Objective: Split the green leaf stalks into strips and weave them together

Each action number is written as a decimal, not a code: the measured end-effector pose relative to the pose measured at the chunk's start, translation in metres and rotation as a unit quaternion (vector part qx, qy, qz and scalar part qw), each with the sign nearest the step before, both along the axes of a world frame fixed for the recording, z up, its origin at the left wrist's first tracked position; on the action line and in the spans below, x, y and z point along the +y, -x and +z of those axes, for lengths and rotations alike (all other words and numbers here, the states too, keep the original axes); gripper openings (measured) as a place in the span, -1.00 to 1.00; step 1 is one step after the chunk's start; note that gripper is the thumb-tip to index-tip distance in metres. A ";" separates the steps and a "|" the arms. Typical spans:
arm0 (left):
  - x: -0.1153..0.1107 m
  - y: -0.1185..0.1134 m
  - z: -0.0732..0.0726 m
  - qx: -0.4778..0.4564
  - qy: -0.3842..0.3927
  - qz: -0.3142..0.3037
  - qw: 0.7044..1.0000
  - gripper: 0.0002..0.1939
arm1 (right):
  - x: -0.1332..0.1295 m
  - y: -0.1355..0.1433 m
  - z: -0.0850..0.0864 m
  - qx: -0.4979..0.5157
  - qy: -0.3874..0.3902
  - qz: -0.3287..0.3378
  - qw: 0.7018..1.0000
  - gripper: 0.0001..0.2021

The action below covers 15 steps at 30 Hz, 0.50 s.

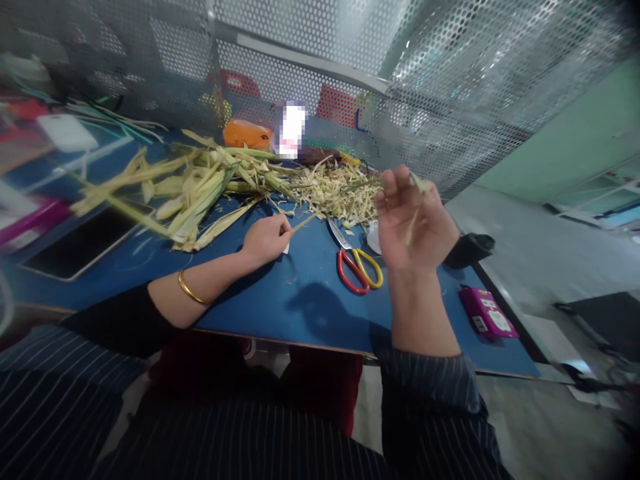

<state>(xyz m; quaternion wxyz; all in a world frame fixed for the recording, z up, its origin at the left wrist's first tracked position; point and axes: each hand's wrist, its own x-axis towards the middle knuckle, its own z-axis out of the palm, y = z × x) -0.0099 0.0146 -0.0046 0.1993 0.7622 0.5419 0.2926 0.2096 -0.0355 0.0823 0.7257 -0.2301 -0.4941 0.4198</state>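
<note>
My left hand (267, 239) is closed just above the blue table, pinching a thin strip of husk (303, 225) that points up and to the right. Raised at the right, palm toward the camera, my right hand (415, 220) has a thin pale strand (412, 225) between thumb and fingers. Scissors (357, 267) with one red and one yellow handle lie between my hands, blades pointing away. Behind them is a heap of shredded husk (335, 190). Long dry husk leaves (200, 193) are piled at the left.
The blue table (260, 307) ends at a perforated metal screen (310, 73). A dark tablet (87, 240) and a white box-shaped object (67, 132) lie left. An orange packet (247, 134) and lit phone (291, 130) stand behind; a magenta packet (487, 311) is at right.
</note>
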 end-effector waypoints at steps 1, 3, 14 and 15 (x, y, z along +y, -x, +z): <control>0.000 0.000 0.000 0.001 0.004 0.000 1.000 -0.89 | -0.001 -0.001 0.002 0.001 -0.008 -0.003 1.000 -0.90; 0.000 0.000 0.000 0.002 0.007 0.000 1.000 -0.90 | -0.004 -0.004 0.006 0.004 -0.031 -0.008 0.999 -0.92; 0.004 0.001 -0.001 -0.055 0.037 0.002 0.998 -0.88 | 0.001 -0.023 0.009 -0.137 0.109 -0.096 0.980 -0.84; 0.003 0.000 -0.001 -0.087 0.046 -0.001 0.995 -0.87 | 0.004 -0.020 0.004 -0.138 0.116 -0.097 0.979 -0.82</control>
